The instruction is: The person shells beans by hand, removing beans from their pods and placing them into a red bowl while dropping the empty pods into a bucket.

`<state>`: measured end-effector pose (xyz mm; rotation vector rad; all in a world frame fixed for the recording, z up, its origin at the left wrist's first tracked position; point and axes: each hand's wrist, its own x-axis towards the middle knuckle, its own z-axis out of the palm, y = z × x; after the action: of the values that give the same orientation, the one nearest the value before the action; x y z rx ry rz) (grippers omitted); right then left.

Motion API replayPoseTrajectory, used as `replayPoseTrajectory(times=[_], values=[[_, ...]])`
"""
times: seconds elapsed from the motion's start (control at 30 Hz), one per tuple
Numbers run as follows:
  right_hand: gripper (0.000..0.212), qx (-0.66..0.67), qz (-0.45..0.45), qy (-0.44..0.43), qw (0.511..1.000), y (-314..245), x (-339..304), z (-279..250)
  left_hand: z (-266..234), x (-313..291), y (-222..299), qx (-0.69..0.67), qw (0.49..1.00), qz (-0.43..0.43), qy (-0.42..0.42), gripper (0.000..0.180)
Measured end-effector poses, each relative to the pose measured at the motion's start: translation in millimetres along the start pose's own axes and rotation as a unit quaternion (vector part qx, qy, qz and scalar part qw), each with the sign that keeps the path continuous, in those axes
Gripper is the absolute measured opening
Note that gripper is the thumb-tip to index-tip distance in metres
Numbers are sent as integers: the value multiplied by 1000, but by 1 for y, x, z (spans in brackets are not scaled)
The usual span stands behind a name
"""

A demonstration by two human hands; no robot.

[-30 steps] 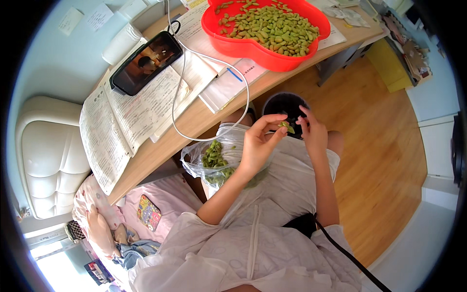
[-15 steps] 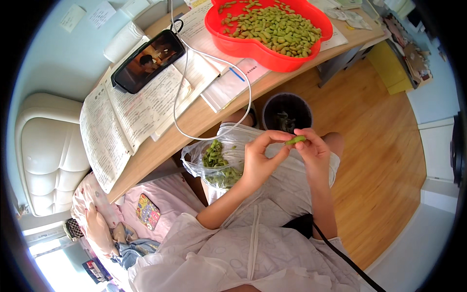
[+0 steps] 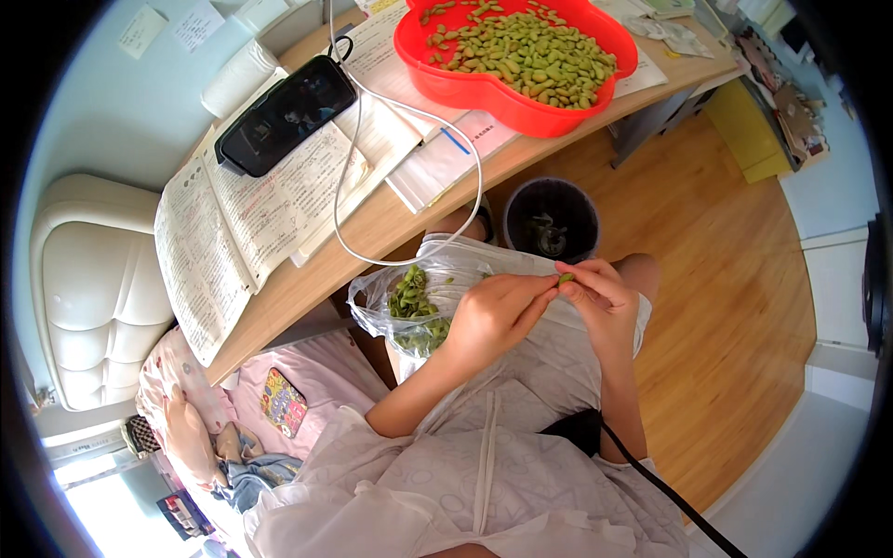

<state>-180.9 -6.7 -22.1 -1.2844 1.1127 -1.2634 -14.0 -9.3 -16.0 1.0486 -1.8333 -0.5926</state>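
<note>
A small green bean pod [image 3: 566,278] is pinched between the fingertips of both hands above my lap. My left hand [image 3: 498,314] reaches it from the left, back of the hand upward, its fingers pressed together at the pod's near end. From the other side my right hand [image 3: 603,296] grips it between thumb and index finger, hiding most of it. On my lap, left of the hands, a clear plastic bag [image 3: 370,307] lies open with green pods [image 3: 409,296] inside. A dark bin [image 3: 512,223] with some scraps in it stands on the floor just beyond the hands.
On the wooden desk [image 3: 307,284] sits a red basin [image 3: 521,116] of shelled green beans [image 3: 530,56]. A phone [image 3: 288,116] leans over open books [image 3: 209,246], and a white cable [image 3: 479,186] loops past the desk edge. A pink bed [image 3: 326,372] lies at left.
Both hands have turned and dropped slightly. The left fingers have closed together, and the pod, more exposed before, is now mostly covered. The phone screen's picture has changed.
</note>
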Motion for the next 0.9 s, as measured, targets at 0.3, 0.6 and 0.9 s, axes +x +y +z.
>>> replayPoseTrajectory(times=[0.3, 0.6, 0.9], values=[[19, 105, 73, 4, 992, 0, 1, -1, 2, 0, -3, 106, 987, 117, 7, 23], [21, 101, 76, -14, 992, 7, 0, 3, -2, -5, 2, -1, 1000, 9, 7, 23], [22, 110, 64, -11, 992, 10, -3, 7, 1, -3, 3, -32, 998, -45, 25, 20]])
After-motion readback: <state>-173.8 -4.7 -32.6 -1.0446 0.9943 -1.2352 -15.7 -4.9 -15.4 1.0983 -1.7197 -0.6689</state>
